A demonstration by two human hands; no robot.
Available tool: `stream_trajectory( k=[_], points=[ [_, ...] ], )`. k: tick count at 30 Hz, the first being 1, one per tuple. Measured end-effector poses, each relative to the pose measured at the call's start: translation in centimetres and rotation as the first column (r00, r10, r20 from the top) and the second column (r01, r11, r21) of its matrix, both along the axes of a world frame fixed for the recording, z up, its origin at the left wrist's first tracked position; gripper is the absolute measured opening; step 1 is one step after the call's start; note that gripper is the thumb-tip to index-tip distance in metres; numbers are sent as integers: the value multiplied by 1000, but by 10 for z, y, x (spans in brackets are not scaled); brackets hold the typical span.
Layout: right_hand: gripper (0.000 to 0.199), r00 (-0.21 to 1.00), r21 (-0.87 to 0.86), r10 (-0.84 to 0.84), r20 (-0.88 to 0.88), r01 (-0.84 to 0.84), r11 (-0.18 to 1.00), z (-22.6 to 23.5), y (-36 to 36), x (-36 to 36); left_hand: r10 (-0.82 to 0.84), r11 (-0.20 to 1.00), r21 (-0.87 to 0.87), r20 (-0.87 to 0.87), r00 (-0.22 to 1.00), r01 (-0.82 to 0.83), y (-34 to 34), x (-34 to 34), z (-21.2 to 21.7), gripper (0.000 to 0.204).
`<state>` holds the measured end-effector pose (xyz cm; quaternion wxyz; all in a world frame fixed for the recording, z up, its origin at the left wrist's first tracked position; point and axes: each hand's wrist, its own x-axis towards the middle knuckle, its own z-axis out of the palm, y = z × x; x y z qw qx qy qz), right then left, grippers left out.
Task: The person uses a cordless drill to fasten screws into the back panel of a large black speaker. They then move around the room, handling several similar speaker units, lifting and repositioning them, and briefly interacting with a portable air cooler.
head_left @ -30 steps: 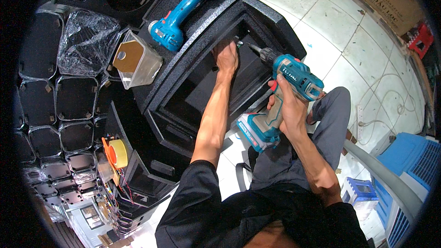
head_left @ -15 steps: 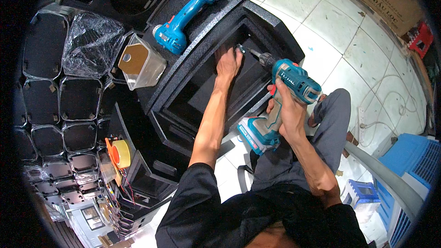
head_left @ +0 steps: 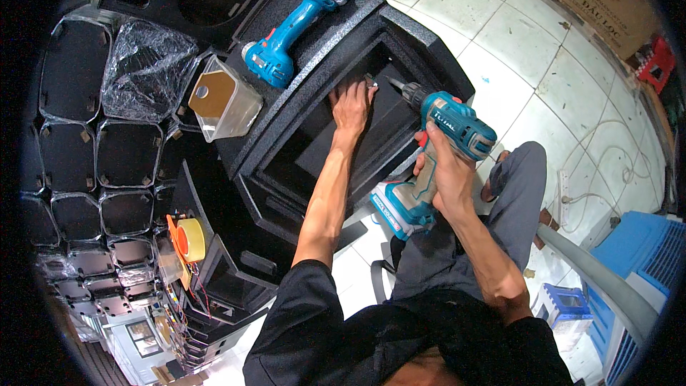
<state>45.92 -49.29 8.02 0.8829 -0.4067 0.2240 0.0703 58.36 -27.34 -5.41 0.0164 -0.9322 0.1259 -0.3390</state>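
A black textured speaker cabinet [head_left: 246,184] lies in front of me with its opening up. Inside it, my left hand [head_left: 351,106] reaches to the far inner wall. A small shiny metal piece [head_left: 371,83] is at its fingertips; its exact kind is too small to tell. My right hand [head_left: 451,171] grips a teal cordless drill [head_left: 457,123] by the handle, index finger by the red trigger. The drill's bit [head_left: 394,83] points left into the opening, close to the metal piece but apart from it.
A second blue cordless driver [head_left: 286,36] lies on the cabinet top, beside a clear plastic container [head_left: 236,111]. Wrapped black cabinets [head_left: 128,154] stack at left, with yellow tape rolls [head_left: 191,239] below them. Right are tiled floor [head_left: 500,53], a cardboard box [head_left: 597,3] and a blue-white stool [head_left: 564,307].
My left hand has shifted slightly down and turned flatter, its fingers now reaching forward against the inner wall. The drill has moved slightly left and stays in my right hand.
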Motion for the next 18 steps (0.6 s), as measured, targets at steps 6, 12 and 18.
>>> stream_trajectory(
  k=[6, 12, 18],
  points=[
    [29, 998, 39, 63, 5, -64, 997, -6, 10, 19, 91, 995, 55, -27, 996, -89, -10, 2, 11, 33],
    [24, 997, 48, -21, 77, 17, 999, -4, 14, 26, 80, 995, 69, -156, 984, -70, -13, -12, 25, 30],
    [23, 999, 22, -13, 43, 12, 1000, -8, 18, 29, 187, 975, 158, -218, 958, -155, -6, -4, 16, 32]
  ],
)
